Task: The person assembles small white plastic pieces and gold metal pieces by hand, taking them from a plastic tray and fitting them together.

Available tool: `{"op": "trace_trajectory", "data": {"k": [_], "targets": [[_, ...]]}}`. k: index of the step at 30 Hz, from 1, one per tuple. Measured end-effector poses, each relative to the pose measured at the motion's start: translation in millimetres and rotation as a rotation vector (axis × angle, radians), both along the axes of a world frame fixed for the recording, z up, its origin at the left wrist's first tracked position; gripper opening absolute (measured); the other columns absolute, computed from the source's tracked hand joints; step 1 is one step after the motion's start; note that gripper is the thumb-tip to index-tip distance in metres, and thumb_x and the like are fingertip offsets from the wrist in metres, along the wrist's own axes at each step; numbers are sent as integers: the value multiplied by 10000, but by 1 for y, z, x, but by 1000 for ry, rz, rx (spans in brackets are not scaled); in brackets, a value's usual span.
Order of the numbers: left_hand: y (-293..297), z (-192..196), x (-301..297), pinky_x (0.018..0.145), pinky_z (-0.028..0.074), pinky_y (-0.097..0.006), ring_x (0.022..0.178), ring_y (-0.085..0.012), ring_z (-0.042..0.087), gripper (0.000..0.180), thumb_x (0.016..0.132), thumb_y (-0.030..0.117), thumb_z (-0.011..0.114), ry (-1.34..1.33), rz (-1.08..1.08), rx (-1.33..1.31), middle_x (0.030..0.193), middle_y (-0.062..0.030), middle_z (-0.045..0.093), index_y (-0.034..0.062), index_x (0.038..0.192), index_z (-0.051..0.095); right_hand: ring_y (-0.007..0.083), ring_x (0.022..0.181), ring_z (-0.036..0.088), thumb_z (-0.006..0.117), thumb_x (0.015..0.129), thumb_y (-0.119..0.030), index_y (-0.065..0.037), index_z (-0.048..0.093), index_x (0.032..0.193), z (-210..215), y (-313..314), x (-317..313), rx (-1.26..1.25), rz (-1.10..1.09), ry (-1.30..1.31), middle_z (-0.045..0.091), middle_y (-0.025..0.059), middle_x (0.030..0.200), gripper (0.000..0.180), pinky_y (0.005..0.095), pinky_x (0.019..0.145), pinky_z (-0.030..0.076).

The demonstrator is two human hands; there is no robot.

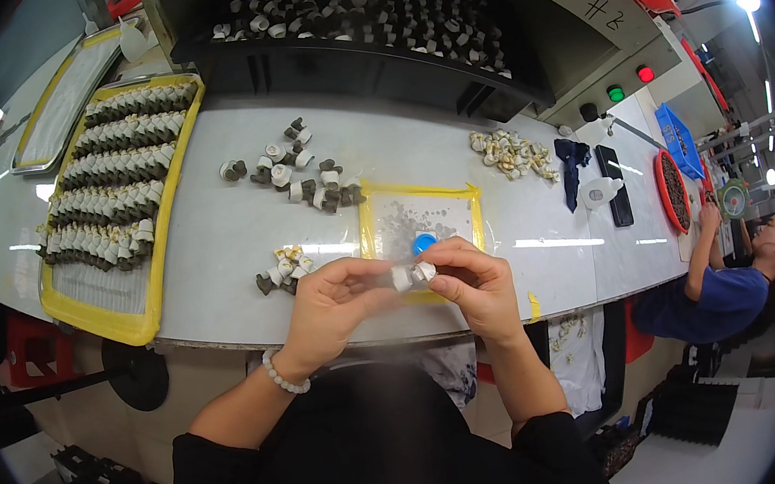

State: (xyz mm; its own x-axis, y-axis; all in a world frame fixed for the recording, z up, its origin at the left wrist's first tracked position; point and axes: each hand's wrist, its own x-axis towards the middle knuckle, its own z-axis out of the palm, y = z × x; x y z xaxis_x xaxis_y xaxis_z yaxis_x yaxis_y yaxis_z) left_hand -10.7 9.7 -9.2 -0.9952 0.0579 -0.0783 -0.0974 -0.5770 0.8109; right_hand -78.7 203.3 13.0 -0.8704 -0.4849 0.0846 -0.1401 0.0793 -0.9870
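Note:
My left hand (330, 307), a beaded bracelet on its wrist, pinches a small white-and-grey plug-like part (400, 278), slightly blurred. Close against it, my right hand (480, 291) grips a small white piece (423, 273) between thumb and fingers. Whether the two pieces touch I cannot tell. Both hands are over the near edge of a yellow-taped square (473, 214) with dark smudges. Just beyond the fingertips is a round blue cap-like thing (423, 241). Several white-and-grey parts (281, 172) lie loose beyond my left hand, and a smaller cluster (283, 270) lies beside it.
At left, a yellow-rimmed tray (152, 267) holds rows of similar parts. A black bin (331, 64) full of parts stands at the back. Small white-and-yellow pieces (512, 153) lie back right, near a white bottle (601, 191). A co-worker in blue (710, 298) sits far right.

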Motion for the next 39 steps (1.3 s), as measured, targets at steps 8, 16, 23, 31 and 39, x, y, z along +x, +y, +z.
{"op": "trace_trajectory", "data": {"k": [8, 16, 23, 31, 39], "targets": [[2, -2, 0, 785, 584, -330, 878, -247, 679, 273, 851, -96, 605, 45, 21, -56, 1024, -194, 649, -69, 1117, 551, 193, 993, 585, 685, 806, 26, 35, 654, 1046, -3, 2, 0, -60, 57, -130, 617, 124, 1052, 242, 313, 899, 461], [2, -2, 0, 792, 581, -326, 885, -241, 677, 283, 841, -101, 615, 57, 32, -58, 1028, -187, 646, -66, 1114, 550, 204, 972, 592, 685, 801, 30, 37, 657, 1032, -1, 8, -5, -26, 19, -52, 622, 123, 1030, 233, 298, 858, 474], [0, -5, 1, 888, 533, -305, 993, -182, 631, 283, 822, -91, 649, 12, 9, -32, 1079, -124, 634, -52, 1095, 585, 210, 836, 613, 711, 761, -7, -4, 687, 991, 20, 13, -34, 431, 76, 630, 631, 101, 948, 231, 293, 733, 494], [2, -4, 0, 795, 580, -322, 892, -239, 677, 297, 834, -103, 622, 56, 33, -80, 1028, -174, 644, -66, 1118, 546, 251, 788, 608, 709, 737, -11, -31, 688, 956, 25, 5, -37, 626, 197, 774, 611, 90, 869, 222, 338, 675, 514], [1, -3, 0, 898, 529, -294, 996, -173, 632, 286, 823, -85, 652, 1, -1, -3, 1076, -120, 633, -49, 1098, 584, 252, 769, 567, 632, 728, 10, -5, 680, 893, 34, -6, -35, 816, 263, 866, 579, 87, 807, 172, 351, 678, 493]]}}
